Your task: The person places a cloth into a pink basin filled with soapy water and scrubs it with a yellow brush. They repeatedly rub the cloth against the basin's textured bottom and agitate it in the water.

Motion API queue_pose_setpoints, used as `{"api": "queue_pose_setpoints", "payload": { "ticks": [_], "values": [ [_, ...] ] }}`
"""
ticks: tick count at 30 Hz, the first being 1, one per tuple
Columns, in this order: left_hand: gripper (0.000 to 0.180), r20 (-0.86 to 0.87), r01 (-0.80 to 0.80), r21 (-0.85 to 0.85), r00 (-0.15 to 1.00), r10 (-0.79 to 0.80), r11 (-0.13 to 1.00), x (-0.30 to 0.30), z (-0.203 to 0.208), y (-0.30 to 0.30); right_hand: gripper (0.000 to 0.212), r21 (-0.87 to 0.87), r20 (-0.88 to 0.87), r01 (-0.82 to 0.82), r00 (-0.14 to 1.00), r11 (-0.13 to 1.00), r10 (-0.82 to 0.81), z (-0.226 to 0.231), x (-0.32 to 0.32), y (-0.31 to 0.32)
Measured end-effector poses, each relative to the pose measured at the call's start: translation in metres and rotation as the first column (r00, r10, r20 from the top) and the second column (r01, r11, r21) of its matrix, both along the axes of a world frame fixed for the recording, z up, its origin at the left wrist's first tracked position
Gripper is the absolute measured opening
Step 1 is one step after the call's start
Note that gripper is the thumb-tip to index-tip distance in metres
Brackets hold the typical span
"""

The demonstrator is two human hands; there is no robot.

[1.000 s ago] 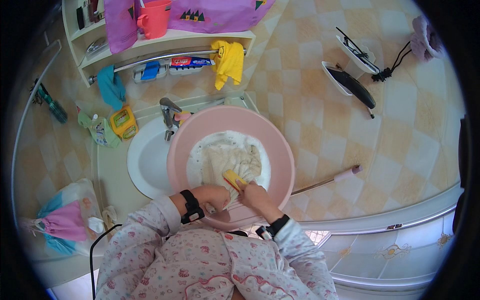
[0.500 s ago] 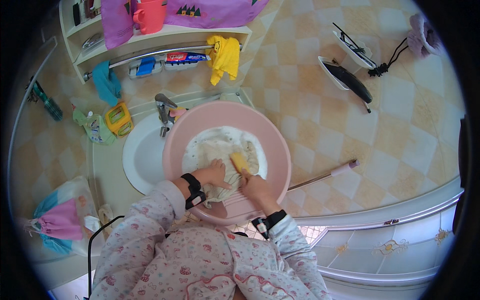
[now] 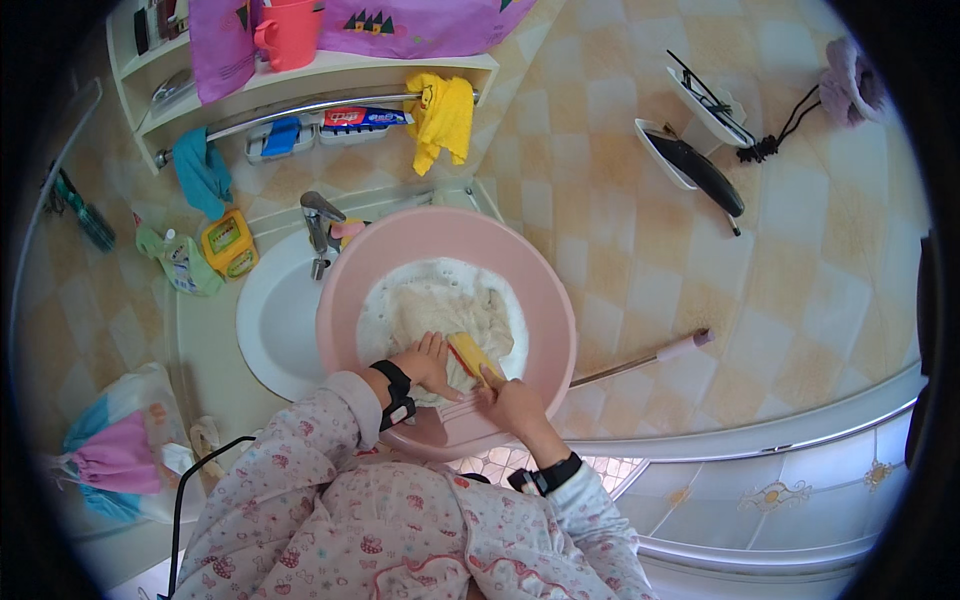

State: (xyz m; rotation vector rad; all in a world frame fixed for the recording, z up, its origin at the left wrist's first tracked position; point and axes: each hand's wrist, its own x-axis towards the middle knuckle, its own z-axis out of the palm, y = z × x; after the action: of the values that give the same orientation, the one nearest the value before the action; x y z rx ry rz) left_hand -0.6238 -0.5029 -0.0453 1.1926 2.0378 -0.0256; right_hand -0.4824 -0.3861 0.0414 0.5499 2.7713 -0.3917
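Note:
A large pink basin (image 3: 545, 310) holds sudsy water and a soaked cream-coloured cloth (image 3: 455, 312). Against the ribbed slope at the basin's near side, my left hand (image 3: 426, 366) lies flat on the near part of the cloth, fingers stretched out. My right hand (image 3: 512, 402) is closed around a yellow scrubbing brush (image 3: 474, 358), which rests on the cloth just right of my left hand. The brush's underside shows a reddish edge. White foam (image 3: 378, 320) rings the cloth, and part of the cloth is hidden under both hands.
Left of the basin are a white sink (image 3: 275, 320) with a chrome tap (image 3: 320, 228), a yellow container (image 3: 229, 244) and a green pouch (image 3: 180, 262). A shelf with a towel rail (image 3: 300, 112) stands behind. A metal pole (image 3: 640, 360) extends at the right.
My right hand has drawn the brush slightly nearer to me and tilted it, beside my left hand. The left hand still presses on the cloth. The whole view has shifted a little.

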Motion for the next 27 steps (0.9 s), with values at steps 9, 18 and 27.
{"api": "queue_pose_setpoints", "payload": {
  "ticks": [9, 18, 27],
  "values": [
    [0.126, 0.053, -0.064, 0.074, 0.997, 0.06, 0.995, 0.0, -0.003, -0.006, 0.042, 0.167, -0.094, 0.018, 0.996, 0.986, -0.002, -0.029, -0.086, 0.005],
    [0.096, -0.082, -0.021, 0.109, 0.996, 0.03, 0.994, -0.002, 0.001, 0.002, 0.042, 0.094, -0.018, -0.036, 0.999, 0.995, 0.038, -0.013, -0.055, 0.0],
    [0.028, -0.18, 0.203, 0.16, 0.968, -0.174, 0.966, -0.03, 0.0, -0.03, 0.048, -0.04, -0.014, 0.196, 0.98, 0.98, -0.196, -0.023, -0.021, 0.05]
  ]
}}
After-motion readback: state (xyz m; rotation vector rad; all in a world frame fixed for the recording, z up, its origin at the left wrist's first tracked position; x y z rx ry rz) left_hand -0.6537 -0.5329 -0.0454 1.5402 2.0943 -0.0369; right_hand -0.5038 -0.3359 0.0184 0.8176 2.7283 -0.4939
